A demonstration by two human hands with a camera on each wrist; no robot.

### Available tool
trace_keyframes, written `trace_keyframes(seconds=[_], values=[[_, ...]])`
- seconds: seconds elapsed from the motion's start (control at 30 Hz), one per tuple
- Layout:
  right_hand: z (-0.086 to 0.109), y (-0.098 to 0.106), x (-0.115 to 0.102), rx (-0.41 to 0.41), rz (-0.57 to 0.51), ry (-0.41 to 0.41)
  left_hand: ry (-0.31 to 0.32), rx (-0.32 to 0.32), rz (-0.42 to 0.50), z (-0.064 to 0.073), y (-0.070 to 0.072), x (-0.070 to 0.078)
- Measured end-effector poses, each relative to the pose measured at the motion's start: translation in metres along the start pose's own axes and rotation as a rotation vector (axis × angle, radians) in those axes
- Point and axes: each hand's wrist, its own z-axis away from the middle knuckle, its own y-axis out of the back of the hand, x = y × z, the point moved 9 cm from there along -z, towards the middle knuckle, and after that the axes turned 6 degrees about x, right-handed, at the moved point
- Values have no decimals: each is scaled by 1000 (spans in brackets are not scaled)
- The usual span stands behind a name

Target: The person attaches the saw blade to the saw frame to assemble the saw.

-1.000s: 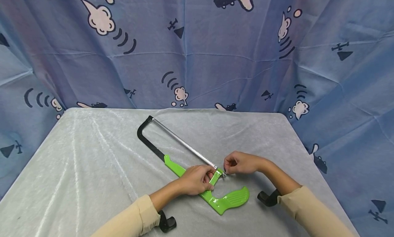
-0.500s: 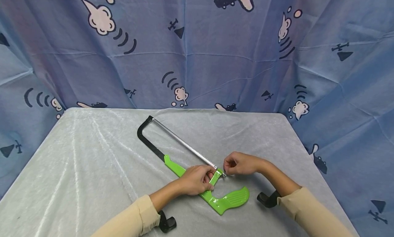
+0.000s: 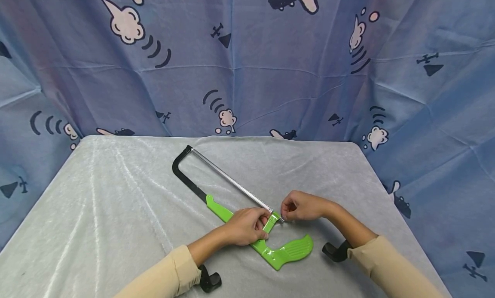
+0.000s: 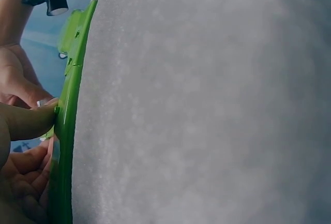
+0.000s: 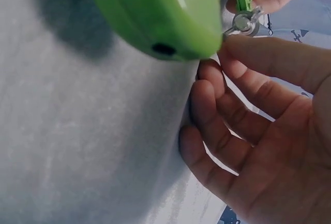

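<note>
A hacksaw (image 3: 222,209) with a green handle, black front frame and silver blade lies slantwise on the table. My left hand (image 3: 246,226) grips its green frame beside the blade's near end; in the left wrist view the thumb presses on the green edge. At that end sits a metal wing nut (image 5: 245,22). The thumb and index finger of my right hand (image 3: 302,204) pinch one of its wings, with the other fingers loosely curled below. The green grip (image 3: 290,251) points right, under the right hand, and hides part of the right wrist view.
A light grey plush cloth (image 3: 116,229) covers the table. Behind it and at the sides hangs a blue curtain (image 3: 255,61) with printed planes and clouds. Black wrist mounts (image 3: 210,281) sit below both sleeves.
The wing nut looks turned a little at my right fingertips. Both hands and the hacksaw stay in nearly the same place.
</note>
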Motion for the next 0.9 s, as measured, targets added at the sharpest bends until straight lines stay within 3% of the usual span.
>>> trace_keyframes(seconds=[0.9], values=[[-2, -9, -8, -17, 116, -21, -2, 3, 7, 1, 2, 3]])
